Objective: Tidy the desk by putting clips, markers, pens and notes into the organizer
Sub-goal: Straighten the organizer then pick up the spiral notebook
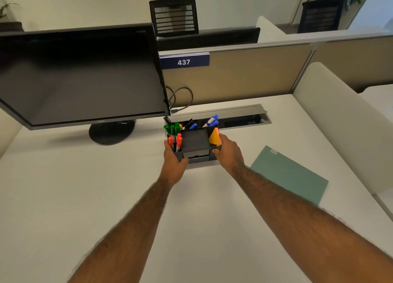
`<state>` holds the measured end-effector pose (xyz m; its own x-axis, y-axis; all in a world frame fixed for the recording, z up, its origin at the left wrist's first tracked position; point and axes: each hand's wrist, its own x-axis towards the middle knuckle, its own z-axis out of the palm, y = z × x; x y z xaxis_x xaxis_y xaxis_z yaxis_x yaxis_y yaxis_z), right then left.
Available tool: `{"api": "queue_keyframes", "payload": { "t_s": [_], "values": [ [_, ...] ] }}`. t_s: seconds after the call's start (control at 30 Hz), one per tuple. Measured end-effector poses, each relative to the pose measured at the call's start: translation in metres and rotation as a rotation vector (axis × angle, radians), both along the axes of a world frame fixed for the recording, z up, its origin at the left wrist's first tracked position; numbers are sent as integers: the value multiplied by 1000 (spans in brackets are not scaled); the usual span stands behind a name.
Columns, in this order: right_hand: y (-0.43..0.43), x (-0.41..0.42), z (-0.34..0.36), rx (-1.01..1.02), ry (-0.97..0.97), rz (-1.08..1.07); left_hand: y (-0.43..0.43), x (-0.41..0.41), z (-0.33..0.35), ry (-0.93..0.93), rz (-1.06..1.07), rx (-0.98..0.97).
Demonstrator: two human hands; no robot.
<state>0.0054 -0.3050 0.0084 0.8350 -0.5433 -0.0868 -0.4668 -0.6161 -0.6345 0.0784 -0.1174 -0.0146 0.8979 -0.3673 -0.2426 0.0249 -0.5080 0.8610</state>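
- The black organizer (195,144) is near the far edge of the tabletop (202,208), about midway along it and just in front of the open cable hatch (238,115) set into the surface.
- The left hand (173,158) grips the organizer's left end. Its thumb lies across the lower front corner and its fingers wrap round the side wall, pressed together.
- The right hand (230,153) grips the right end. Its thumb is hooked on the front right edge and its fingers curl round the outer wall, but the tips are hidden, so I cannot tell how they lie.
- Green markers (172,129) and red markers (178,140) stand upright in the left compartments, with the red ones nearer the person.
- Blue markers (211,121) and a black marker (188,123) lean in the back compartments.
- Orange and yellow sticky notes (214,138) stand tilted in the right compartment, next to the right hand's fingers.
- A green folder (291,175) lies flat towards the right edge of the tabletop, apart from the organizer.
- A dark monitor (80,76) stands at the far left on its round base.
- Behind the far edge is a partition (251,74) with a blue tag (184,62) that reads 437.
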Motion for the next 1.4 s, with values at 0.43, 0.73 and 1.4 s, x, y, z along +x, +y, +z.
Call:
{"api": "queue_keyframes", "payload": {
  "t_s": [0.43,0.73,1.4],
  "values": [
    [7,-16,-8,112,-28,12,9,-25,-13,-161,160,53],
    [76,-229,-94,-459,-10,227,76,-136,-74,-521,-272,562],
    [-118,-303,-43,107,119,-663,-127,-211,-16,-292,-450,550]
  ]
}}
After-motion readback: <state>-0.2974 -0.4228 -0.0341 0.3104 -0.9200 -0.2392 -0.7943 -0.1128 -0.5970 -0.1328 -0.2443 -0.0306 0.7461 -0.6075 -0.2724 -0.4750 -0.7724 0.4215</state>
